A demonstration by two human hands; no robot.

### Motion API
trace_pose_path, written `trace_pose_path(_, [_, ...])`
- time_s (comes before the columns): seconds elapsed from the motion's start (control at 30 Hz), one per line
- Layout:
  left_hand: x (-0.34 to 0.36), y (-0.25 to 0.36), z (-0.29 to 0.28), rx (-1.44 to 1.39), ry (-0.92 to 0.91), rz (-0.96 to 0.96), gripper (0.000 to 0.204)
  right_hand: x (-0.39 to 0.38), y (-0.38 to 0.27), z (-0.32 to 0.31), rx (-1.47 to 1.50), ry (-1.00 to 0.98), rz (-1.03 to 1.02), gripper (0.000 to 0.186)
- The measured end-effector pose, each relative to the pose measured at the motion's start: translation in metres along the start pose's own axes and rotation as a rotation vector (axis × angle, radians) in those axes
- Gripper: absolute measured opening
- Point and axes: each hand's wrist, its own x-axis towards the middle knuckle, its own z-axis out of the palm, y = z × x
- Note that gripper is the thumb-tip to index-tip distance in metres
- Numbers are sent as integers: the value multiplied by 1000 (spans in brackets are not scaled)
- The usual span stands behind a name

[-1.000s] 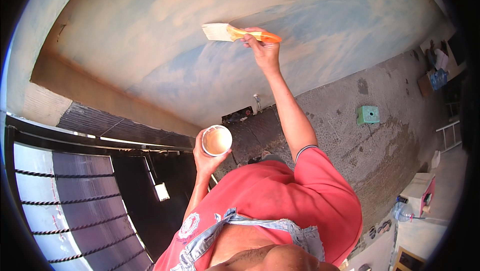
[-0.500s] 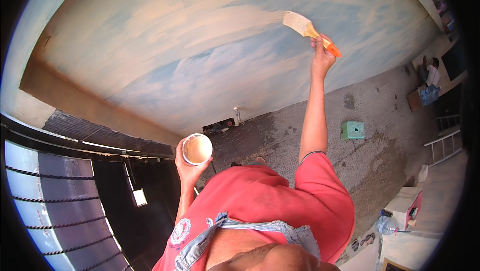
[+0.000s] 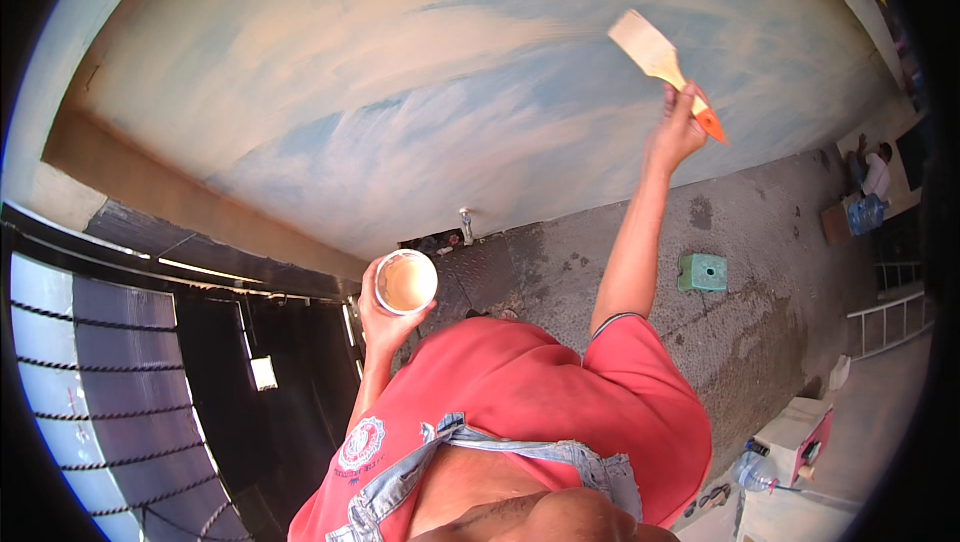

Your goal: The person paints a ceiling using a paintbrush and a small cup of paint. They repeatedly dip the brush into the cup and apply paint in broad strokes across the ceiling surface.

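My right hand (image 3: 679, 132) is raised toward the wall, its fingers closed round the handle of a wide paintbrush (image 3: 645, 45). The brush has a pale handle with an orange end, and its bristles are coated in cream paint. Whether the bristle tips touch the wall I cannot tell. In front of my chest, my left hand (image 3: 385, 324) grips a white paint cup (image 3: 406, 282) by its side. Cream paint shows inside it. The wall (image 3: 480, 157) carries streaky cream and blue brushwork.
A green plastic stool (image 3: 703, 272) stands on the patterned paving to my right. A tap (image 3: 466, 226) juts from the wall's base. Dark bars and ropes line the left side. At far right are a ladder (image 3: 888, 326), a seated person (image 3: 877, 174) and a large bottle (image 3: 755, 472).
My right hand has swept the paintbrush to the right along the wall, and the brush now tilts more steeply. The cup in my left hand has shifted slightly right and up.
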Motion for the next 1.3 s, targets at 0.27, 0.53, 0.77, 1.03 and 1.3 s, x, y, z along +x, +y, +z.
trace_pose_path(0.27, [-10, -3, -15, 6, -7, -22, 91, -238, -9, 169, 317, -748, 380, 19])
trace_pose_path(0.53, [-25, -11, -50, 77, 60, -31, 93, -267, 35, 203, 168, -755, 291, 21])
trace_pose_path(0.77, [-27, -16, -64, 70, 65, -49, 92, -168, 34, 141, 136, -555, 269, 22])
trace_pose_path(1.03, [-20, -20, -61, 53, -13, -5, 92, -13, 39, 22, -137, -245, 48, 27])
trace_pose_path(1.3, [-15, -2, -47, 57, -80, 22, 91, 84, 34, -57, -333, 124, -308, 27])
